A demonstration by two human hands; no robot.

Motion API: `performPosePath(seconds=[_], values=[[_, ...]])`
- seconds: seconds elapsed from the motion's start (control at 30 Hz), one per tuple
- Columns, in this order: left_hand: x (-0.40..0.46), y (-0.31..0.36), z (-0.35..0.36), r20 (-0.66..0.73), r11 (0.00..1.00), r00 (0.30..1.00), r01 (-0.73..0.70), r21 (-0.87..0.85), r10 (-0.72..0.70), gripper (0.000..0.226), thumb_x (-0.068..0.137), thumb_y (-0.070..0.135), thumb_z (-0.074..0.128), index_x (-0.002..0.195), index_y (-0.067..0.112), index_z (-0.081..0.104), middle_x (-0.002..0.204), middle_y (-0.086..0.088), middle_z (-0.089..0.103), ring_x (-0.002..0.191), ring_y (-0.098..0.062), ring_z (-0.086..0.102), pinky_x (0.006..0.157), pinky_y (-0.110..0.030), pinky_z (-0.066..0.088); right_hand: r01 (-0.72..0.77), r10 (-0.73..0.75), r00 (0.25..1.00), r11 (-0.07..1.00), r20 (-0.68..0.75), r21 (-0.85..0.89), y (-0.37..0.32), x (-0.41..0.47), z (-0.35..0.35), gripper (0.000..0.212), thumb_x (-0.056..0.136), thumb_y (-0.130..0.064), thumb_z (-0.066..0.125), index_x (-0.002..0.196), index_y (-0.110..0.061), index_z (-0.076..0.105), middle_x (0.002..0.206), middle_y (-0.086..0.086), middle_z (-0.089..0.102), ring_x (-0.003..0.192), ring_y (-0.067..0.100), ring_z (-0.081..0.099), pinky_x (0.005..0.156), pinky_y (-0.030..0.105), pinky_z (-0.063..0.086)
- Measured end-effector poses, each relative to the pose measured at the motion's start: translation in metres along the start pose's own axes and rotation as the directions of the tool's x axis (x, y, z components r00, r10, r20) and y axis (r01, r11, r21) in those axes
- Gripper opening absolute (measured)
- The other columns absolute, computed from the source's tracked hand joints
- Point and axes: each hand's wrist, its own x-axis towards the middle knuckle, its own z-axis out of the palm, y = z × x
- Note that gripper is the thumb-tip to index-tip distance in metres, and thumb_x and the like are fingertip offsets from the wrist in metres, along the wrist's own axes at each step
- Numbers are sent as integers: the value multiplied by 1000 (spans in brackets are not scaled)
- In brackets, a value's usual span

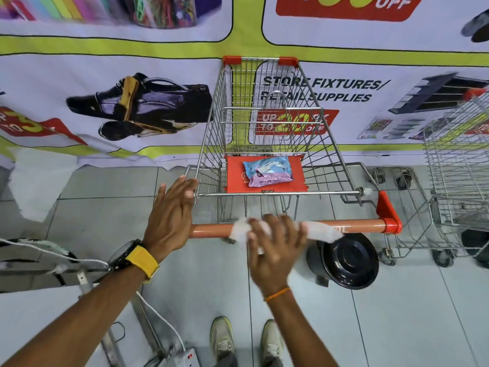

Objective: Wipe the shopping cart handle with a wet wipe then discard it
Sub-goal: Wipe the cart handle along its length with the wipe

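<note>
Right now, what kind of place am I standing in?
Probably a retail store. A wire shopping cart stands on a tiled floor, a second cart is parked beside it, and a sale banner advertises discounts.

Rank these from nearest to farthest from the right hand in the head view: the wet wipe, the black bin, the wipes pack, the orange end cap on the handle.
1. wet wipe, under the right hand on the handle.
2. black bin, on the floor just to its right.
3. wipes pack, ahead on the cart's red seat flap.
4. orange end cap, at the handle's far right end.
</note>
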Motion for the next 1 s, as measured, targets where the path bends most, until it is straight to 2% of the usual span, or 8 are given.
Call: performPosePath(seconds=[0.1, 0.2, 0.27, 0.37, 0.57, 0.73, 0.87, 1.0], values=[[0, 1, 0, 6, 1000, 1000, -3, -19, 3, 71, 96, 49, 5, 143, 18, 49, 154, 1, 45, 149, -10, 25, 126, -39, 2, 56, -58, 996, 998, 66, 34, -54, -18, 25, 29, 101, -41, 56, 129, -41, 63, 130, -5, 69, 128, 28, 54, 125, 48, 18], [-1, 1, -1, 13, 999, 1000, -5, -38, 5, 80, 92, 57, 0, 144, 19, 47, 155, 1, 43, 150, -10, 23, 126, -37, 0, 65, -67, 996, 997, 57, 43, -85, -23, 37, 29, 101, -39, 60, 131, -43, 60, 132, -8, 64, 129, 26, 54, 124, 48, 23], [0, 0, -2, 17, 999, 1000, -2, -37, 2, 73, 95, 51, 2, 144, 19, 47, 155, 0, 43, 150, -10, 23, 126, -35, -1, 66, -68, 996, 997, 53, 41, -85, -22, 36, 31, 101, -39, 61, 131, -42, 61, 131, -7, 66, 128, 26, 56, 123, 48, 26], [1, -3, -2, 29, 1000, 1000, 0, -29, 1, 67, 97, 46, 6, 145, 20, 46, 155, 1, 42, 150, -9, 23, 126, -35, -1, 50, -50, 999, 998, 7, 39, -52, -14, 22, 29, 99, -40, 62, 127, -39, 67, 126, -3, 73, 126, 26, 59, 123, 46, 27], [1, -7, 0, 30, 1000, 999, -21, 3, 21, 80, 93, 61, -2, 146, 23, 44, 156, 3, 40, 150, -7, 21, 126, -36, 0, -25, 10, 993, 992, -119, -121, 72, 9, -31, 25, 100, -30, 56, 111, -25, 78, 120, 7, 76, 123, 33, 61, 122, 54, 29], [1, -3, 2, 13, 997, 1000, -27, 67, 26, 67, 98, 50, 7, 145, 21, 45, 155, 2, 43, 149, -8, 23, 126, -36, 0, -116, 76, 976, 975, -206, -188, 144, 23, -63, 26, 103, -24, 52, 106, -13, 76, 120, 13, 72, 127, 38, 58, 116, 65, 32], [0, 1, 5, 11, 992, 1000, -22, 126, 21, 67, 98, 48, 8, 147, 19, 42, 157, 2, 40, 151, -10, 21, 126, -36, -1, -160, 129, 966, 979, -223, -129, 124, 21, -54, 27, 103, -24, 52, 108, -12, 75, 123, 14, 70, 129, 41, 54, 121, 60, 28], [-1, 1, 3, 20, 995, 1000, -14, 97, 12, 66, 98, 49, 8, 149, 20, 39, 159, 2, 36, 152, -11, 17, 124, -32, -4, -95, 90, 986, 995, -142, -31, 42, 7, -18, 29, 101, -29, 54, 107, -18, 80, 120, 11, 75, 126, 39, 60, 121, 63, 27]])
